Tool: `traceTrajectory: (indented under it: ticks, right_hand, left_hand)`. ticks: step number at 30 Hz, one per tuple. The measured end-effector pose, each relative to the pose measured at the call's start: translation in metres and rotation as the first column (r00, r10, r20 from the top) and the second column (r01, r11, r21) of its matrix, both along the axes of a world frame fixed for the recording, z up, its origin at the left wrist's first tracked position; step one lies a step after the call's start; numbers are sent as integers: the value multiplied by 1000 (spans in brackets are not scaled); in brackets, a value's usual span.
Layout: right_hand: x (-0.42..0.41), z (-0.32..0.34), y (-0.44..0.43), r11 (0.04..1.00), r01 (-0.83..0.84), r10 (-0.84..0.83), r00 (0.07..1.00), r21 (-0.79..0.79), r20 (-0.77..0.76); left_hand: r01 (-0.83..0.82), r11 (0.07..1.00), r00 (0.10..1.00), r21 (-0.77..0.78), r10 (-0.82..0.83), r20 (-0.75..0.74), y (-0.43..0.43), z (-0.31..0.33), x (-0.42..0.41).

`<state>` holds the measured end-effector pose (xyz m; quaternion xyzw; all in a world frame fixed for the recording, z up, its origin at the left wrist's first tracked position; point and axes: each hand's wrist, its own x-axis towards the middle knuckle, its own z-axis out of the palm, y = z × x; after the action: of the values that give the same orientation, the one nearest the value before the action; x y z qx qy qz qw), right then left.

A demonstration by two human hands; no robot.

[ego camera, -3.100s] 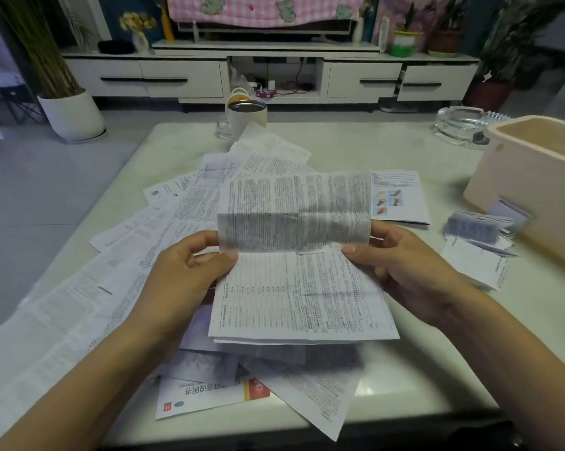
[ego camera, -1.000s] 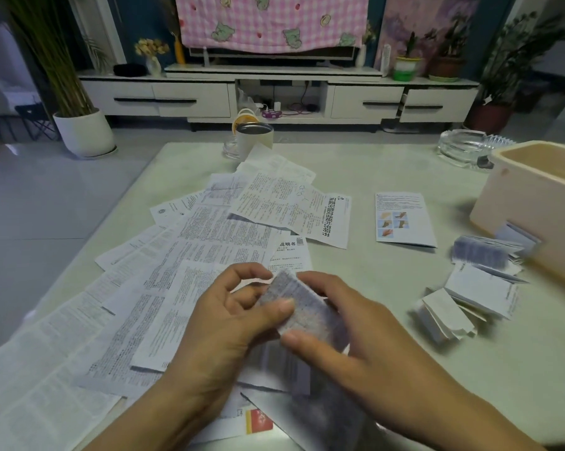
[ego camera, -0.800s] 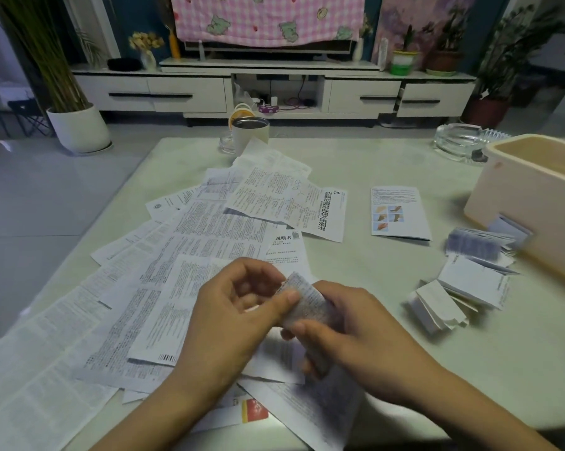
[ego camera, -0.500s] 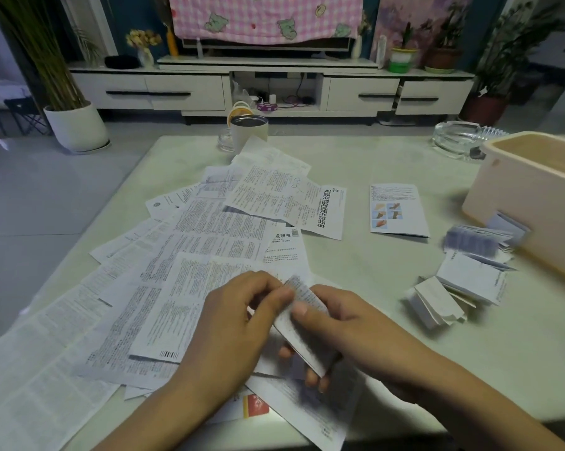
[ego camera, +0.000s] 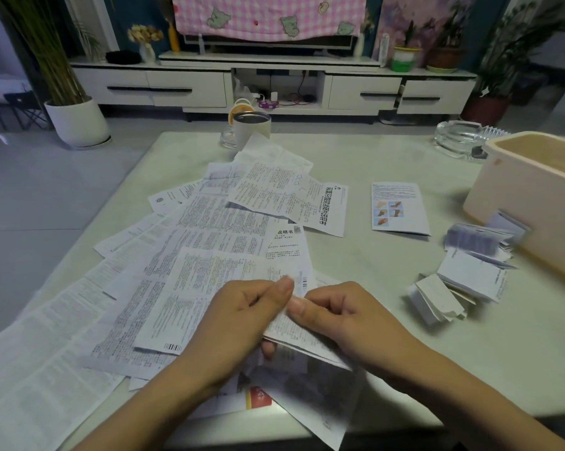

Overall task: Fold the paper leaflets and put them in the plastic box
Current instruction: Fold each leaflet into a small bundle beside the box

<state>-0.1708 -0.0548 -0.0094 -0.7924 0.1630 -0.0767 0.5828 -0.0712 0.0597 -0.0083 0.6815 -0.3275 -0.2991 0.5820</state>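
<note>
Both hands hold one folded leaflet [ego camera: 294, 330] low over the near part of the table. My left hand [ego camera: 242, 323] pinches its upper edge with thumb and fingers, and my right hand [ego camera: 346, 320] pinches it from the right, thumb on top. Several unfolded printed leaflets [ego camera: 196, 242] lie spread over the left half of the table. A beige plastic box [ego camera: 535, 203] stands open at the right edge. Several folded leaflets [ego camera: 466, 271] lie on the table in front of the box.
A small illustrated leaflet [ego camera: 396, 208] lies alone mid-table. A white metal-rimmed cup [ego camera: 251, 126] stands at the far edge, and a glass ashtray [ego camera: 460, 139] at the far right. The pale table [ego camera: 388, 151] ends just below my wrists. Beyond is a TV cabinet with plants.
The large leaflet held open 3 s ago is now folded into a narrow strip. In the last second both hands lowered it toward the table and pinched it flatter.
</note>
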Motion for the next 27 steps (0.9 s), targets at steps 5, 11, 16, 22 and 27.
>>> traceTrajectory:
  ticks: [5, 11, 16, 22, 27]
  right_hand:
    - [0, 5, -3, 999, 37, -36, 999, 32, -9]
    - [-2, 4, -8, 999, 38, -39, 999, 23, 21]
    - [-3, -2, -12, 995, 67, -61, 995, -72, 78]
    - [2, -9, -6, 978, 98, -60, 978, -183, 201]
    - [3, -11, -5, 957, 286, -287, 910, 47, 299]
  left_hand:
    - [-51, 998, 997, -28, 53, 59, -2, 6, 12]
    - [-51, 998, 999, -27, 51, 4, 2, 12, 23]
    - [-41, 999, 999, -7, 41, 1, 7, 11, 28]
    - [49, 999, 999, 6, -49, 9, 5, 6, 18]
    - [17, 999, 1000, -46, -18, -18, 0, 4, 16]
